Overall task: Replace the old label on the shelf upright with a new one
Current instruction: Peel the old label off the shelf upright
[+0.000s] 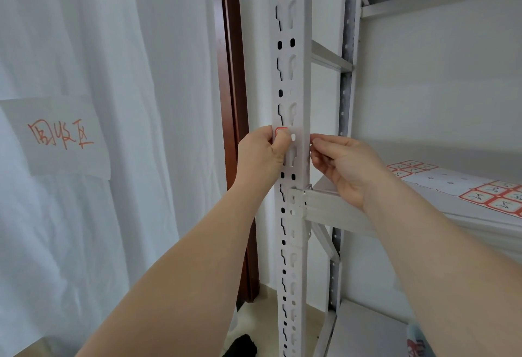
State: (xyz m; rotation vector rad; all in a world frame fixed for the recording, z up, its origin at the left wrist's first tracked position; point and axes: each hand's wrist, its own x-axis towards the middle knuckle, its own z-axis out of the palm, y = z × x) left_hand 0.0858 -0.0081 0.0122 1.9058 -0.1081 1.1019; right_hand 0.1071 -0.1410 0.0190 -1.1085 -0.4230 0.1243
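Clasping the shelf upright (pixel 291 74) with left grip (pixel 262 153), thumb pressed over the red-edged label (pixel 280 131). Pinching with right grip (pixel 344 164) at 3 o'clock of label; contents impossible to tell. Label sheet (pixel 502 198) toward 4 o'clock.

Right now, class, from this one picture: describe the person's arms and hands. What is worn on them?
No sleeve shows on the left arm or right arm; both are bare to the frame's edge. The left hand and right hand are ungloved, with no watch, bracelet or ring visible.

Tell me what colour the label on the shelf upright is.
The label is white with a red border; head view.
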